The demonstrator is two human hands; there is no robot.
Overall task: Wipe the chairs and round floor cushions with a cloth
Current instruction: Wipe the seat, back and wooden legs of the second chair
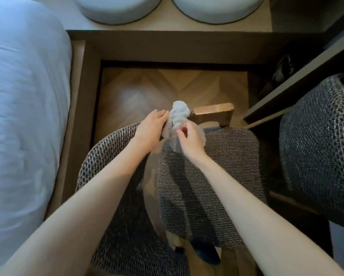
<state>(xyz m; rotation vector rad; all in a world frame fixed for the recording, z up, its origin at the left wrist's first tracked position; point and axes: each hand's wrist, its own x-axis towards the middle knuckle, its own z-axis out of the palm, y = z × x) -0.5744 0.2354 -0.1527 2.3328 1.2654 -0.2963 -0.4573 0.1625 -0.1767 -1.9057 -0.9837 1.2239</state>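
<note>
Below me stands a tweed-covered chair [209, 176] with a curved back [107, 156] and a wooden armrest [213, 111]. A crumpled pale grey cloth [178, 116] lies bunched over the near end of that armrest. My left hand [150, 130] holds the cloth's left side. My right hand [190, 139] pinches the cloth from the right with curled fingers. Two round pale floor cushions [111, 10] [217, 8] sit on the floor at the top of the view.
A white bed [24, 116] fills the left side. A dark wooden frame [167, 46] borders a patch of herringbone floor [167, 86]. A second tweed chair [316, 146] stands at the right beside a dark shelf edge [298, 80].
</note>
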